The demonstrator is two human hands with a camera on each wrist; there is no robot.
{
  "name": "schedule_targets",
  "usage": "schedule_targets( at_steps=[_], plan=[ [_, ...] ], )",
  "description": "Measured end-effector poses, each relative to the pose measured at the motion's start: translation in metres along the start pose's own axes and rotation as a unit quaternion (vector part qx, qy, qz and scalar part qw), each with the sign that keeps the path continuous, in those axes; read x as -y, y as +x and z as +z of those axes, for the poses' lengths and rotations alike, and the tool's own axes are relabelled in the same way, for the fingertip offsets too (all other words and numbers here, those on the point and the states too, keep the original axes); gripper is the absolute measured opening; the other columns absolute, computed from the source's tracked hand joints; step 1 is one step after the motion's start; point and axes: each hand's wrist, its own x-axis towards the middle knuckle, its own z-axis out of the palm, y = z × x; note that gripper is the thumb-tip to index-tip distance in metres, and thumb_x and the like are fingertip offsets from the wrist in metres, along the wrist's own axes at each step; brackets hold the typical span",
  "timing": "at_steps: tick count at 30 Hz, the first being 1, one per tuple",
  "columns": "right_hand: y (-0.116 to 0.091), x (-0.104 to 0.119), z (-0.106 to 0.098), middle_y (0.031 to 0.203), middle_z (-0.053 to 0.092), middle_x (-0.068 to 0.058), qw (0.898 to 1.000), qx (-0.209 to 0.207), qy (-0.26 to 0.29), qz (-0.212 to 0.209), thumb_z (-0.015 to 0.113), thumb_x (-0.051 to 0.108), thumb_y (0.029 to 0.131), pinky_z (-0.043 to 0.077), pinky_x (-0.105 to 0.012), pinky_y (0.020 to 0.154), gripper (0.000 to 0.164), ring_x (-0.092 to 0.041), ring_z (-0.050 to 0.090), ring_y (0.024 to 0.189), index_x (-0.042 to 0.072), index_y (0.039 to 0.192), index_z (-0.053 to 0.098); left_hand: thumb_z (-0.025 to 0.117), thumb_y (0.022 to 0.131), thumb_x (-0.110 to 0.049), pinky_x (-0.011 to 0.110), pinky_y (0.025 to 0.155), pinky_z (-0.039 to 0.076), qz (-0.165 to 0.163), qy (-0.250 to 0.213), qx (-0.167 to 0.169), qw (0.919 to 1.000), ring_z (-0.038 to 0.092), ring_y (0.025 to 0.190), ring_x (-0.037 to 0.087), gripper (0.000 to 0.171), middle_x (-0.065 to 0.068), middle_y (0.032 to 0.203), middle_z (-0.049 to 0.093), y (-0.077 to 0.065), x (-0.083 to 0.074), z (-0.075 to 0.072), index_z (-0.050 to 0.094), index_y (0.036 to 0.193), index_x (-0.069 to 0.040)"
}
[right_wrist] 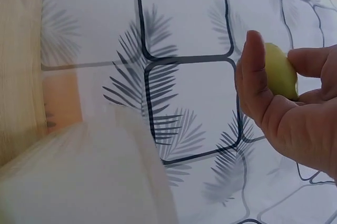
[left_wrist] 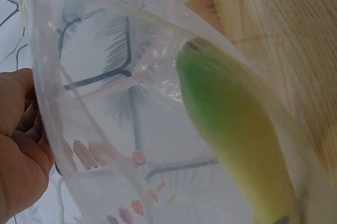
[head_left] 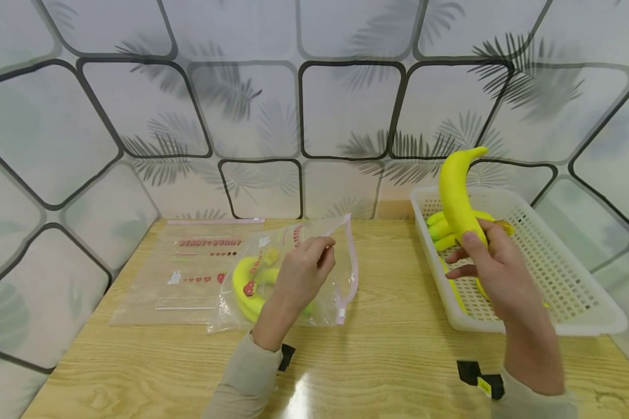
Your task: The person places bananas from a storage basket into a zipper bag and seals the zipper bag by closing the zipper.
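Above the white basket (head_left: pixel 555 262), my right hand (head_left: pixel 503 267) grips a yellow banana (head_left: pixel 456 186) by its lower end, and the banana's tip points up. The right wrist view shows that banana (right_wrist: pixel 279 71) end-on between thumb and fingers. My left hand (head_left: pixel 304 273) pinches the upper side of a clear zip bag (head_left: pixel 340 262) printed with red lettering and strawberries. Inside the bag lies a yellow banana (head_left: pixel 246 291); in the left wrist view a green-tipped banana (left_wrist: pixel 226 113) shows through the plastic, with the left hand (left_wrist: pixel 21 145) at the bag's edge.
More bananas (head_left: pixel 440 230) lie in the basket, partly behind my right hand. A second, flat zip bag (head_left: pixel 152 279) lies on the wooden table (head_left: pixel 388 361), partly under the filled one. A patterned wall covering (head_left: pixel 346 110) rises behind the table.
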Motion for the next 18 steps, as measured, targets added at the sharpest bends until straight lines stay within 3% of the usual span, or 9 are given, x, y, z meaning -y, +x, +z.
schedule_targets(
  at_steps=[2, 6, 13, 18],
  plan=[
    [0.001, -0.002, 0.003, 0.11, 0.046, -0.012, 0.999, 0.005, 0.038, -0.003, 0.046, 0.019, 0.106, 0.059, -0.028, 0.062, 0.034, -0.013, 0.062, 0.081, 0.006, 0.136, 0.036, 0.066, 0.085, 0.008, 0.025, 0.062, 0.056, -0.001, -0.001, 0.001, 1.0, 0.066, 0.069, 0.018, 0.01, 0.013, 0.086, 0.072, 0.0, 0.0, 0.0, 0.069, 0.094, 0.003],
    [0.005, -0.005, 0.014, 0.113, 0.043, -0.013, 0.999, 0.01, 0.037, 0.011, 0.048, 0.015, 0.105, 0.059, -0.027, 0.066, 0.043, -0.012, 0.061, 0.086, 0.002, 0.141, 0.029, 0.066, 0.085, 0.008, 0.026, 0.063, 0.057, -0.004, -0.003, 0.003, 1.0, 0.067, 0.071, 0.019, 0.01, 0.014, 0.087, 0.072, 0.0, 0.0, -0.001, 0.069, 0.094, 0.003],
    [0.007, -0.006, 0.034, 0.124, 0.047, -0.023, 0.997, 0.028, -0.046, 0.051, 0.045, 0.018, 0.106, 0.059, -0.028, 0.071, 0.055, -0.01, 0.062, 0.087, -0.005, 0.148, 0.018, 0.067, 0.086, 0.007, 0.026, 0.063, 0.057, -0.006, -0.005, 0.002, 1.0, 0.066, 0.07, 0.019, 0.008, 0.014, 0.087, 0.072, 0.001, 0.0, -0.002, 0.069, 0.093, 0.004],
    [0.007, -0.007, 0.049, 0.126, 0.05, -0.026, 0.989, 0.054, -0.103, 0.089, 0.044, 0.024, 0.107, 0.059, -0.031, 0.069, 0.059, -0.021, 0.064, 0.086, -0.001, 0.152, 0.015, 0.066, 0.086, 0.007, 0.026, 0.064, 0.057, -0.007, -0.008, 0.001, 0.9999, 0.067, 0.071, 0.019, 0.009, 0.014, 0.087, 0.072, 0.001, 0.0, -0.003, 0.069, 0.094, 0.004]
  ],
)
